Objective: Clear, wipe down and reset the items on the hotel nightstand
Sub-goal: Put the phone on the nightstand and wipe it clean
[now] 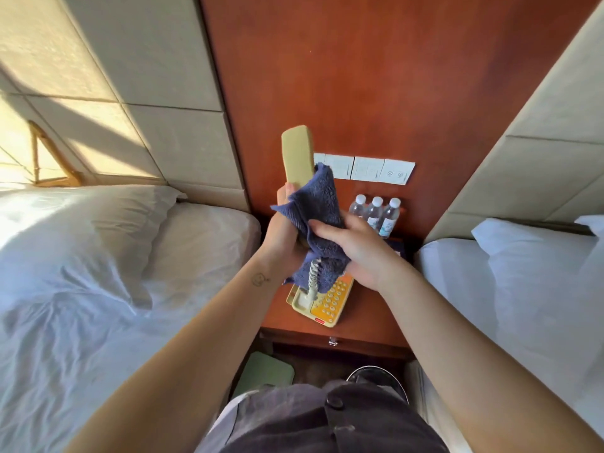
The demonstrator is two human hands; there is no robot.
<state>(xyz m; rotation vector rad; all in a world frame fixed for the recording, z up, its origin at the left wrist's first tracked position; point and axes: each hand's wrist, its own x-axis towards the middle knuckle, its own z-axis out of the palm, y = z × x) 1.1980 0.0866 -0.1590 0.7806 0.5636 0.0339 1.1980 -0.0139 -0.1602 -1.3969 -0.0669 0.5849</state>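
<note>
Above the nightstand (pixel 369 308), between 2 beds, a cream handset (pixel 296 155) stands almost upright in the air. The left hand (pixel 281 230) grips its lower half, fingers curled round it. The right hand (pixel 356 250) clasps a blue cloth (pixel 318 197) against the handset's right side, thumb and fingers folded over the terry. The cloth wraps the handset's middle and lower part and hangs down below both hands.

A coiled cord (pixel 314 276) drops from under the cloth to the phone base (pixel 327 302), which lies near the nightstand's front edge, left of centre. The base has an orange keypad with pale buttons. A small red strip sits at its front edge, its lettering too small to read.

At the nightstand's back edge, towards the right corner, 3 water bottles (pixel 375 210) stand in a row, touching, with white caps. Their white-and-blue labels cannot be read. Behind them, on the wood wall panel, runs a row of white switch plates (pixel 366 168). The rightmost plate bears 2 round symbols, and the other markings are illegible.

A metal drawer knob (pixel 332 341) shows under the front edge. The left bed (pixel 98 289) has rumpled white linen, and the right bed (pixel 506 305) is white too.
</note>
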